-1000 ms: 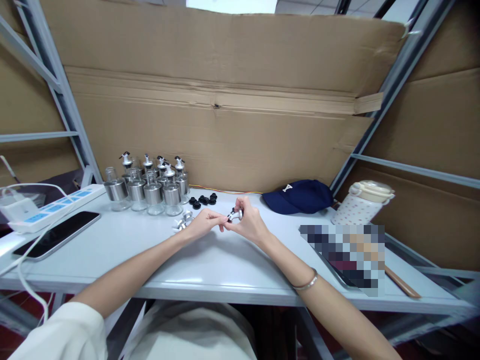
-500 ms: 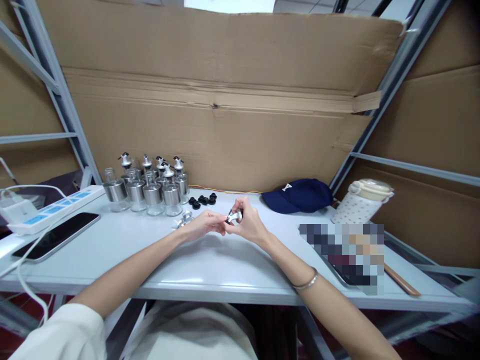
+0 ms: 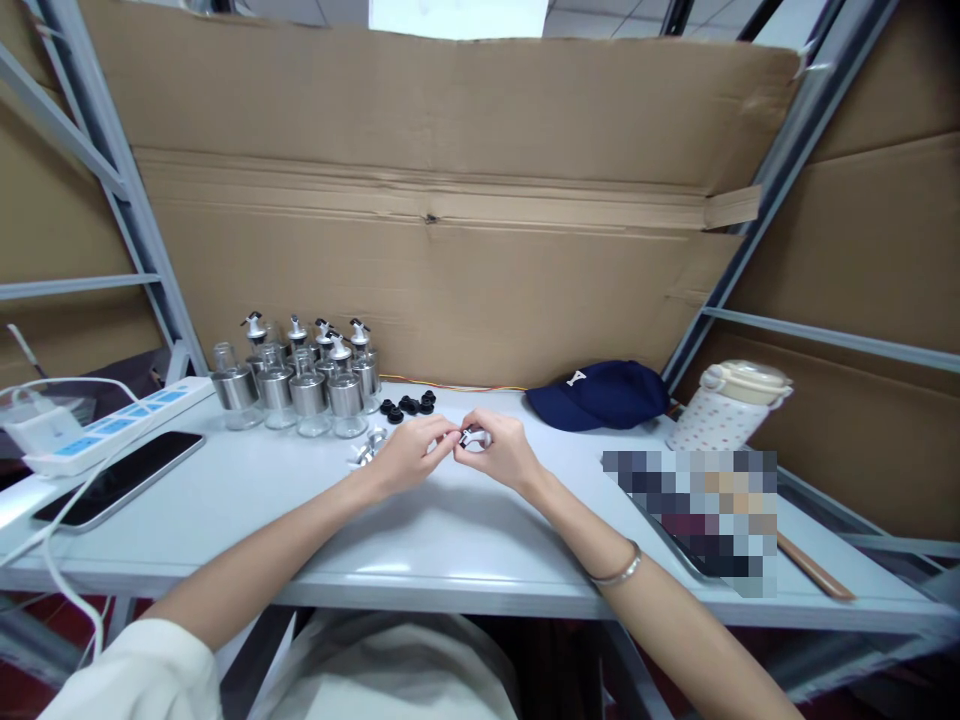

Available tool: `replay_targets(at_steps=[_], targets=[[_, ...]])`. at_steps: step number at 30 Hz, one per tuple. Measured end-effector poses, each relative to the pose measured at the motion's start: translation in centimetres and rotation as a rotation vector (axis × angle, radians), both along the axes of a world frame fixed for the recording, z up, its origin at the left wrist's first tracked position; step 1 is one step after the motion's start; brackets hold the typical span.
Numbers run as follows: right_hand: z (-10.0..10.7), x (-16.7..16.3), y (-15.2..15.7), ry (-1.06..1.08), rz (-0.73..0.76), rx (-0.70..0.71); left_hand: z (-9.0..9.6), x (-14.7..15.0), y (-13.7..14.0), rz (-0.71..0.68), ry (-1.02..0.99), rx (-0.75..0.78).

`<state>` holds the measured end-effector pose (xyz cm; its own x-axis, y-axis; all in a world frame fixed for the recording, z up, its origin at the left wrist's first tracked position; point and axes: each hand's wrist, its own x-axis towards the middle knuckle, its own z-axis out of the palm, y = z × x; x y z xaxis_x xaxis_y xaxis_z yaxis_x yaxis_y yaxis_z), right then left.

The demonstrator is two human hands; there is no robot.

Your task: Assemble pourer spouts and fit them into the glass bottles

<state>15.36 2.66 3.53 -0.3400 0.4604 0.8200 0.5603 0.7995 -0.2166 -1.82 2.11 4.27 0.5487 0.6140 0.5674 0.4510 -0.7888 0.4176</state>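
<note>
Above the middle of the table, my right hand (image 3: pixel 501 450) pinches a small silver pour spout (image 3: pixel 478 438) with a dark part at its left end. My left hand (image 3: pixel 412 452) meets it from the left, thumb and forefinger closed at that dark end. Whatever lies between the left fingertips is too small and covered to make out. Just behind my left hand lie loose silver spout parts (image 3: pixel 367 447), partly hidden by it. Farther back is a little group of black stoppers (image 3: pixel 409 405).
At the back left stand several glass bottles with steel bands (image 3: pixel 309 398), some topped with spouts. A power strip (image 3: pixel 120 425) and a phone (image 3: pixel 124 480) lie left. Rightward are a navy cap (image 3: pixel 604 397), a dotted white flask (image 3: pixel 716 410) and a blurred-out patch.
My right hand has lowered slightly and its fingers curl closer around the spout. My left hand has turned, its fingers now meeting the spout's end from above. The view has shifted slightly.
</note>
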Motion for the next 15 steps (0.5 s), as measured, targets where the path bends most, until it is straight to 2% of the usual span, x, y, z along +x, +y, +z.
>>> replay_targets(at_steps=[3,5,7,8,10,11,13,15], targets=[[0.1,0.1,0.0,0.037,-0.005,0.001,1.5,-1.7,0.8,0.083,-0.01,0.191],[0.1,0.1,0.0,0.055,-0.014,0.004,3.0,-3.9,1.8,0.205,-0.087,0.361],[0.2,0.1,0.0,0.068,-0.02,0.009,4.5,-6.9,3.0,0.419,-0.246,0.466],[0.2,0.1,0.0,0.071,-0.018,0.016,5.1,-8.6,3.7,0.541,-0.351,0.471],[0.2,0.1,0.0,0.077,-0.009,0.034,5.9,-11.9,5.2,0.724,-0.5,0.405],[0.2,0.1,0.0,0.079,-0.007,0.042,6.1,-13.4,5.8,0.773,-0.523,0.338],[0.2,0.1,0.0,0.085,-0.014,0.044,6.1,-15.9,6.8,0.793,-0.461,0.116],[0.1,0.2,0.1,0.093,-0.028,0.043,5.9,-17.5,7.4,0.766,-0.316,-0.091]])
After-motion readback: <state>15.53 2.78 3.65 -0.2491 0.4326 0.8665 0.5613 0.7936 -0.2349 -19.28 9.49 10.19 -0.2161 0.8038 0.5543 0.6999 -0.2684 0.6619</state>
